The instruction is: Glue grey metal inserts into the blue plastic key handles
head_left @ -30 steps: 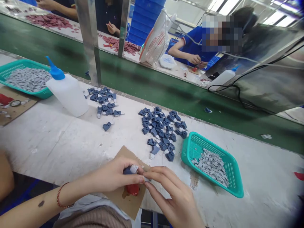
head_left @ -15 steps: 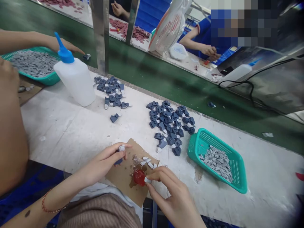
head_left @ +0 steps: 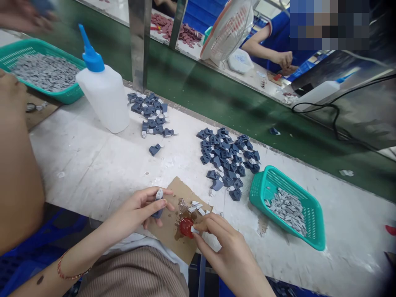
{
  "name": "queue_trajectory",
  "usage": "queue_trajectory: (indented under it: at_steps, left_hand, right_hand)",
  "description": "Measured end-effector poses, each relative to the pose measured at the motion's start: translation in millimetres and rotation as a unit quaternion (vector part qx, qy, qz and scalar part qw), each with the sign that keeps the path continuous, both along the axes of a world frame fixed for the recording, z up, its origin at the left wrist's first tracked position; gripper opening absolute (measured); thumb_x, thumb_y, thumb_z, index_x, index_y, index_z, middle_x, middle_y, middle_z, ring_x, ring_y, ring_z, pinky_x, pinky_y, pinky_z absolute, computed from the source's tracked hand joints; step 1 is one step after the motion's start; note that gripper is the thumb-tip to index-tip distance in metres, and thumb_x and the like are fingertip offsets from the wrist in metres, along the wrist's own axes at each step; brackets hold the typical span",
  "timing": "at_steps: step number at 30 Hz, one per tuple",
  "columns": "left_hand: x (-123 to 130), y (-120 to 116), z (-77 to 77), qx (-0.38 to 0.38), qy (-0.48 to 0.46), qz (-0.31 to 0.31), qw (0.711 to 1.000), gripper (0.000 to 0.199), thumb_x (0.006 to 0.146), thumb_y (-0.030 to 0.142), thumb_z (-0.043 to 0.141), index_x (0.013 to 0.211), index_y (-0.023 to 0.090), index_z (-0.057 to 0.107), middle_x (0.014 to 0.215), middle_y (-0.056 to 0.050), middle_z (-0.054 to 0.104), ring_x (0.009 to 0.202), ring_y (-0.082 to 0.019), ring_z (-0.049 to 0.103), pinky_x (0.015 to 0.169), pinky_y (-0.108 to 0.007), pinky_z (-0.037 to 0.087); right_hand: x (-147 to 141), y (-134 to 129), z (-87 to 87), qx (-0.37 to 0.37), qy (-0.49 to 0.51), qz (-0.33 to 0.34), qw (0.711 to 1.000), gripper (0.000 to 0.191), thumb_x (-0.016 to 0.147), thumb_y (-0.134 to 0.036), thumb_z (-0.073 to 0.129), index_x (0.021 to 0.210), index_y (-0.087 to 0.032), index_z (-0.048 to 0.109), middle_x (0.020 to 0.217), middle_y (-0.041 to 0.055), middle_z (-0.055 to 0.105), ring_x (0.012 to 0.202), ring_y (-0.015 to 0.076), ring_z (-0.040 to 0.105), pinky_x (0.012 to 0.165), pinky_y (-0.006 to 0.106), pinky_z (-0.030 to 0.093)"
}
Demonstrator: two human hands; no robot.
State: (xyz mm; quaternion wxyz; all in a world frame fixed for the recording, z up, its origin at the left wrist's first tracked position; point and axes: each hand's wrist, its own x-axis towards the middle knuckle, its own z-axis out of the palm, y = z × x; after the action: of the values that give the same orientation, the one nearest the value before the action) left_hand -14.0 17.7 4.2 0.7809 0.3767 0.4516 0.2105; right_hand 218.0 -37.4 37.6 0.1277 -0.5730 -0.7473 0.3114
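You pinch a grey piece point(head_left: 194, 229) at the red lump point(head_left: 186, 227), with a blue part point(head_left: 157, 213) held aside.
Your right hand point(head_left: 227, 243) is closed to a fingertip pinch, leaving most of the grey piece's end showing; whether it touches the lump or sits just beside it, you can't quite tell from this angle. Your left hand point(head_left: 139, 208) grips the blue part loosely between thumb and fingers, pale tip up, other fingers spread, probably to keep that tip clean. The card point(head_left: 182, 247) lies at the worktop's point(head_left: 108, 169) near edge, seemingly to catch the wet spots around the lump. The basket point(head_left: 320, 231) of grey pieces stands to your right, likely for easy reach; the blue pile point(head_left: 227, 152) lies towards the far edge.
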Motion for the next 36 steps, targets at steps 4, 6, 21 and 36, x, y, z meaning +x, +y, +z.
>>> queue_trajectory:
  at_steps: [4, 6, 21, 36]
  left_hand:
    - [-0.6, 0.2, 0.5, -0.023, -0.018, 0.039, 0.999, 0.037, 0.086, 0.042, 0.063, 0.115, 0.019, 0.063, 0.101, -0.007, 0.072, 0.068, -0.014, 0.067, 0.058, -0.024, 0.05]
    - [-0.6, -0.2, 2.9, -0.045, -0.05, 0.053, 0.996, 0.034, 0.088, 0.042, 0.06, 0.113, 0.02, 0.064, 0.111, -0.008, 0.07, 0.085, -0.018, 0.071, 0.074, -0.029, 0.055]
    - [25.1, -10.4, -11.9, 0.015, -0.103, 0.069, 0.992, 0.014, 0.08, 0.023, 0.072, 0.091, 0.017, 0.066, 0.109, -0.009, 0.074, 0.092, -0.019, 0.07, 0.083, -0.029, 0.053]
    - [60.0, -16.5, -0.2, 0.042, -0.161, 0.087, 0.982, 0.016, 0.078, 0.022, 0.073, 0.092, 0.015, 0.067, 0.103, -0.01, 0.073, 0.077, -0.016, 0.069, 0.067, -0.026, 0.052]
  right_hand:
    - [-0.6, -0.6, 0.7, -0.008, 0.001, -0.007, 1.0, 0.014, 0.092, -0.013, 0.051, 0.084, -0.023, 0.058, 0.085, 0.0017, 0.062, 0.08, 0.0174, 0.062, 0.068, 0.028, 0.051]
    - [-1.4, -0.7, 1.5, -0.012, 0.004, -0.01, 1.0, 0.014, 0.092, -0.013, 0.051, 0.086, -0.023, 0.058, 0.086, 0.002, 0.062, 0.082, 0.0174, 0.062, 0.069, 0.028, 0.051]
    - [11.7, -0.6, 5.2, -0.017, 0.079, -0.119, 0.99, 0.007, 0.09, -0.026, 0.062, 0.084, -0.024, 0.063, 0.086, 0.0028, 0.065, 0.083, 0.0189, 0.063, 0.071, 0.028, 0.051]
    - [7.4, 21.1, 40.0, -0.026, 0.187, -0.148, 0.971, 0.005, 0.084, -0.028, 0.07, 0.082, -0.023, 0.07, 0.09, 0.0056, 0.071, 0.089, 0.0204, 0.068, 0.076, 0.029, 0.058]
